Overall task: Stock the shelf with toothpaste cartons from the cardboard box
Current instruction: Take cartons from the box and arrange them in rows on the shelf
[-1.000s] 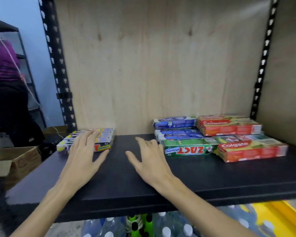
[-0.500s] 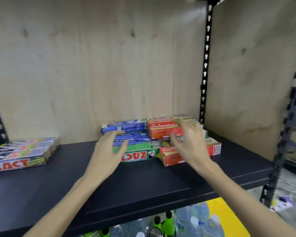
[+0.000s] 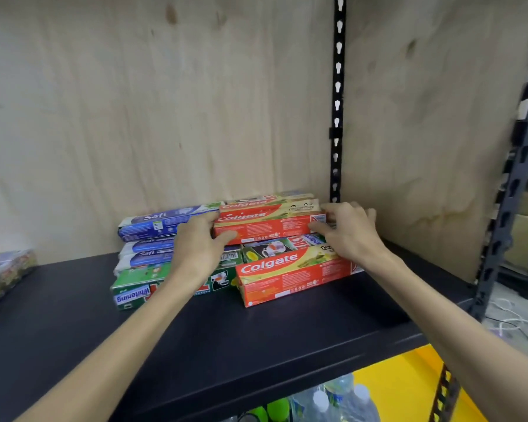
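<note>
On the black shelf [image 3: 256,339] lies a pile of toothpaste cartons against the plywood back. My left hand [image 3: 197,245] grips the left end of the upper red Colgate carton [image 3: 265,228], and my right hand [image 3: 349,231] grips its right end. Below it lies another red Colgate carton [image 3: 290,277]. Blue Safi cartons [image 3: 162,223] are stacked to the left, above a green Zact carton [image 3: 134,289]. The cardboard box is out of view.
A wrapped bundle of cartons [image 3: 5,274] sits at the shelf's far left. A black slotted upright [image 3: 337,99] marks the back right corner. Water bottles [image 3: 342,400] and green caps stand under the shelf. A grey rack [image 3: 512,178] stands to the right.
My view has swung right, away from the wrapped bundle. Both hands moved from the bare shelf to the pile and now hold the ends of the upper Colgate carton.
</note>
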Demonstrator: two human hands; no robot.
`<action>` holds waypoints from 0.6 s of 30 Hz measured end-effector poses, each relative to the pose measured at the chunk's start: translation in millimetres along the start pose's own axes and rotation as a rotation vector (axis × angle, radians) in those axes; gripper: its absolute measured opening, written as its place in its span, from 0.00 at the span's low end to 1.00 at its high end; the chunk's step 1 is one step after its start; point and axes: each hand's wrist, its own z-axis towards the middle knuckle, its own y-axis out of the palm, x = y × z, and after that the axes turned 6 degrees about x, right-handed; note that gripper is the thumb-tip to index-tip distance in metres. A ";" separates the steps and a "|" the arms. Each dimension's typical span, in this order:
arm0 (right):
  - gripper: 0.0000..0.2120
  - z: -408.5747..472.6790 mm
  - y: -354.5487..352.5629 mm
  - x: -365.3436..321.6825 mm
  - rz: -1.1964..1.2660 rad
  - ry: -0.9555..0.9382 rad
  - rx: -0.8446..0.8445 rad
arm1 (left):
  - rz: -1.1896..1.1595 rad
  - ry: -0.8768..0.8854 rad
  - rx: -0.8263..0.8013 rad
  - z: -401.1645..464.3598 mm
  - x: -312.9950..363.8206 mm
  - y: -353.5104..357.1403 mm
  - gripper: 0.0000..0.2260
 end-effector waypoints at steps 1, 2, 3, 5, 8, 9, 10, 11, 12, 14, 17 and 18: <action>0.23 -1.2 -1.2 -3.8 -0.005 -0.030 -0.003 | -0.049 -0.045 0.023 1.5 -4.8 -3.5 0.22; 0.22 -3.1 -2.7 -9.3 -0.010 -0.067 -0.007 | -0.064 -0.079 0.041 3.2 -10.6 -8.9 0.23; 0.20 -6.5 -4.2 -16.7 -0.016 -0.110 -0.008 | -0.064 -0.100 0.054 4.6 -16.9 -16.1 0.24; 0.19 -15.4 -1.9 -34.5 -0.023 -0.170 -0.006 | -0.064 -0.131 0.058 6.9 -32.5 -33.6 0.25; 0.19 -26.6 14.8 -64.2 0.036 -0.179 0.007 | -0.033 -0.153 0.050 3.7 -52.4 -63.9 0.24; 0.19 -28.7 22.8 -73.9 0.061 -0.178 0.000 | -0.002 -0.153 0.057 2.2 -58.9 -73.9 0.24; 0.19 -30.4 31.2 -83.0 0.076 -0.178 -0.007 | 0.031 -0.155 0.070 -0.5 -64.2 -83.3 0.23; 0.18 -31.6 38.3 -91.7 0.087 -0.182 -0.012 | 0.057 -0.157 0.086 -2.4 -70.0 -92.6 0.23; 0.16 -32.9 43.4 -99.7 0.087 -0.194 -0.021 | 0.084 -0.153 0.097 -4.1 -75.2 -100.3 0.22; 0.13 -34.1 48.2 -113.3 0.084 -0.222 -0.040 | 0.117 -0.148 0.113 -6.4 -82.9 -113.3 0.22; 0.12 -31.9 43.7 -120.1 0.039 -0.265 -0.150 | 0.128 -0.128 0.138 -8.1 -87.7 -121.2 0.18; 0.13 -30.6 40.8 -119.7 0.026 -0.283 -0.203 | 0.133 -0.113 0.154 -9.7 -86.6 -122.0 0.17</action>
